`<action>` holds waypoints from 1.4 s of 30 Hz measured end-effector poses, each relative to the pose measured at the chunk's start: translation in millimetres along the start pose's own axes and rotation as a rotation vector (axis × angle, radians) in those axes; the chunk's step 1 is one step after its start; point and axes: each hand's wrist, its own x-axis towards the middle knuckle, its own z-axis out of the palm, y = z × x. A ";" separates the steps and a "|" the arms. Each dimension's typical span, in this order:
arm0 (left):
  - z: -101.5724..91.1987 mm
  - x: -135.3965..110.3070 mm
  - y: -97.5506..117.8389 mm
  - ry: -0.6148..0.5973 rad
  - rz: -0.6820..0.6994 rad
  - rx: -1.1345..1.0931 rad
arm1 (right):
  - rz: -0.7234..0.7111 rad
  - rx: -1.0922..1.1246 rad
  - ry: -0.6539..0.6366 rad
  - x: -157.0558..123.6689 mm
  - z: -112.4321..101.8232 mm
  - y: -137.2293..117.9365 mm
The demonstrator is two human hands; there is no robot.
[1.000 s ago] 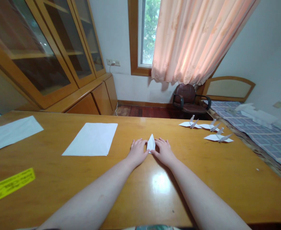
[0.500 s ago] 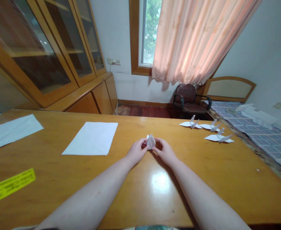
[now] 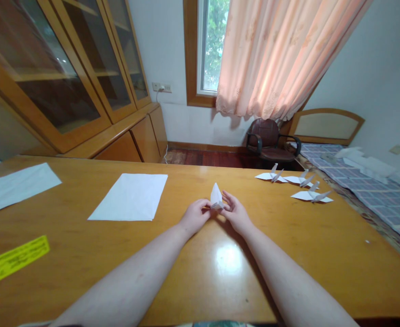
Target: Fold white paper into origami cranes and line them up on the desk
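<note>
Between my two hands, near the middle of the table, is a small piece of folded white paper (image 3: pixel 216 196) with a pointed flap standing up. My left hand (image 3: pixel 196 215) pinches its lower left side with thumb and fingers. On the other side, my right hand (image 3: pixel 236 212) grips the lower right corner, its index finger raised beside the flap. Several folds show at the bottom of the paper, but the fingertips partly cover them.
Three folded paper cranes (image 3: pixel 311 196) stand at the far right of the wooden table (image 3: pixel 193 281). White sheets (image 3: pixel 131 197) lie to the left, another sheet (image 3: pixel 19 186) at the far left. A yellow printed strip (image 3: pixel 16 261) is at the near left. Beyond stands an armchair (image 3: pixel 269 141).
A flap of the folded paper now points up taller and shows a smooth white face. My right fingers have opened slightly away from its top; my left hand stays at the lower side.
</note>
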 end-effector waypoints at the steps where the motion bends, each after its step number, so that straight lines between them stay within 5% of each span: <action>1: -0.2 0.1 0.4 0.014 0.001 0.006 | 0.016 0.024 -0.016 0.2 0.1 -0.6; 7: 2.1 0.8 -1.8 0.147 -0.016 -0.101 | 0.063 0.036 -0.086 -0.3 -2.1 -0.2; 15: 8.6 2.7 -6.3 0.048 -0.173 -0.431 | 0.118 0.006 -0.017 -0.2 -4.6 0.2; 42: 6.3 5.4 -4.9 0.069 -0.225 -0.511 | 0.221 0.178 -0.021 -1.0 -4.0 1.4</action>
